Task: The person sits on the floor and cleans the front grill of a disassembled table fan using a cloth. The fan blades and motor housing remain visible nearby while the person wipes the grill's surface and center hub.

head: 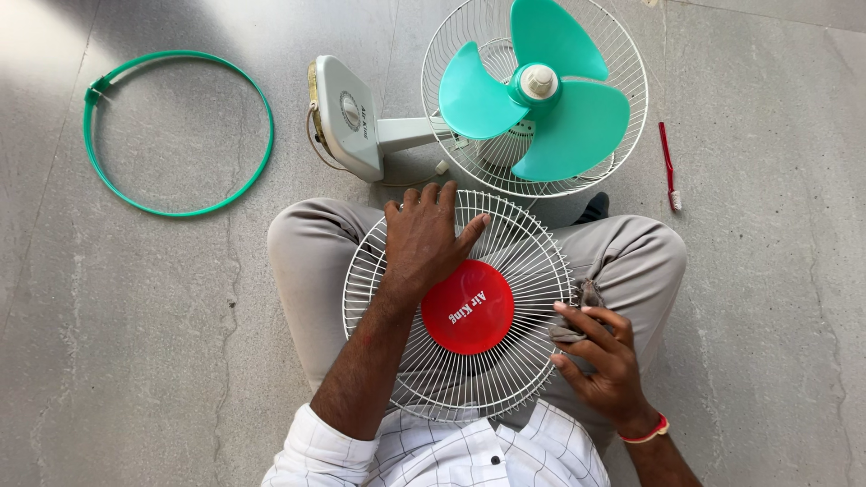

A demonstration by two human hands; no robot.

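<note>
White wire fan grille, red disc at its centre, lies across a seated person's lap. Left hand presses flat at eleven o'clock; right hand pinches a grey cloth at three.

White checked shirt, grey trousers (red wristband).

White wire fan guard, red-centred, lap-flat
</note>
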